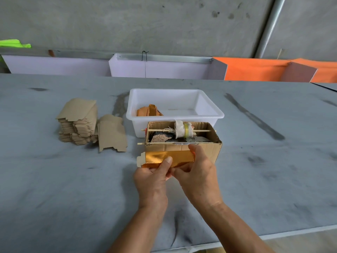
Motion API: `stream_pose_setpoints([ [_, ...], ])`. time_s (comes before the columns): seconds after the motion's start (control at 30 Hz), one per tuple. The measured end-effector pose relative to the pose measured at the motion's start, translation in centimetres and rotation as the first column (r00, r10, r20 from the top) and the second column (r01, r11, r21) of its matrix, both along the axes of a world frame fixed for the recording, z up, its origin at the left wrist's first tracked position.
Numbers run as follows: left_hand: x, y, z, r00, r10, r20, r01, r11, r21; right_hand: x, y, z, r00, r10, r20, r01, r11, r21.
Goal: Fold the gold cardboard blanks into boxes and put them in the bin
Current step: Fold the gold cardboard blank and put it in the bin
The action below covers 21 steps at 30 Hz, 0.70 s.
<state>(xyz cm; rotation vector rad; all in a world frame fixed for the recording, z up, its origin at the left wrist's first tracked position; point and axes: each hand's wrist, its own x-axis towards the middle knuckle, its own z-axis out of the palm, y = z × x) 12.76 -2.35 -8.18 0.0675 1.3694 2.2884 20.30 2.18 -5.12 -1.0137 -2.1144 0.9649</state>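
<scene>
Because the gold blank is held in the air at both ends and not rested on the table, a crooked fold is the likeliest fault: if uneven pressure were given by the two hands, the foil face could be creased off its score lines, and the cut tabs at its left end could be bent or torn. At the far left a stack of unfolded blanks is seen, brown side up, with one loose blank lying just beside it on the right; the stack could be knocked askew if it were reached for carelessly. The held blank is found near the middle of the scene, just in front of a brown cardboard box in which a cloth-wrapped roll on a stick is kept, and a snag against that box's near wall could be caused by any forward push. The blank is pinched near its lower edge by the left hand, thumb on the shiny face, while its right end is gripped by the curled fingers of the right hand. The sheet appears thin, glossy orange-gold, partly curved into a tube. Behind the brown box the white bin stands, with finished gold boxes lying in its left corner.
</scene>
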Motion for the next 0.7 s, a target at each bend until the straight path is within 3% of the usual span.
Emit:
stream_pose_setpoints([
  [0.2,0.4,0.2,0.5,0.997,0.067,0.029,-0.068,0.997,0.042,-0.4,-1.8,-1.2,0.987,-0.092,-0.129,0.108,0.986,0.124],
  [0.27,0.5,0.4,0.7,0.994,0.082,0.075,-0.085,0.996,0.036,-0.5,-1.9,-1.5,0.973,-0.129,-0.191,0.139,0.99,0.038],
  [0.4,0.5,0.6,1.3,0.981,0.082,0.177,-0.086,0.996,0.016,-0.5,-1.6,-1.8,0.907,-0.22,-0.359,0.114,0.949,-0.294],
  [0.63,0.7,0.7,2.6,0.96,0.054,0.275,-0.055,0.998,-0.006,-0.3,-2.1,-1.8,0.837,-0.212,-0.505,0.109,0.968,-0.225],
  [0.7,0.6,0.6,2.8,0.955,0.03,0.297,-0.029,1.0,-0.007,-0.2,-1.7,-1.7,0.826,-0.195,-0.529,0.051,0.96,-0.275],
])
